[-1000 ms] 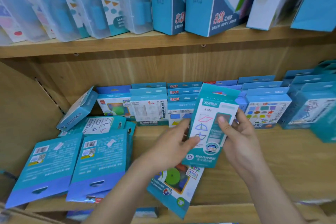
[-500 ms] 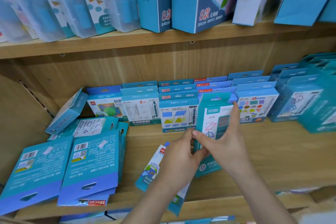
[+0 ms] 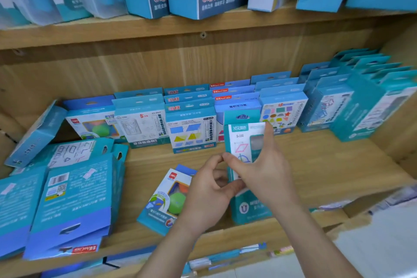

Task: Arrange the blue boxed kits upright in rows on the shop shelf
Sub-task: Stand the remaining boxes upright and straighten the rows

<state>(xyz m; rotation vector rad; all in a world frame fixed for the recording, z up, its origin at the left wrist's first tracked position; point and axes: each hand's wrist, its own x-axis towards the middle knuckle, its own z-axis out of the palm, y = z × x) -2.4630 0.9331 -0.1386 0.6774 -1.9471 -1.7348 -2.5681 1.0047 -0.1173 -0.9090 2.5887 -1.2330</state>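
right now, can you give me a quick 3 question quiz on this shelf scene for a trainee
1. True or false: both hands, left and right, are on the teal S-335 box.
2. Which box lies flat on the shelf board beside the left hand? A) green-ball kit B) coloured-shapes kit
3. Fill in: the stacks at the left lie ____ side up.

Key: 1 true; 2 A; 3 barcode (back)

Bright, even shop light, soft picture.
Faint shadows under the hands [image 3: 237, 183]; edges bowed and blurred, print smeared.
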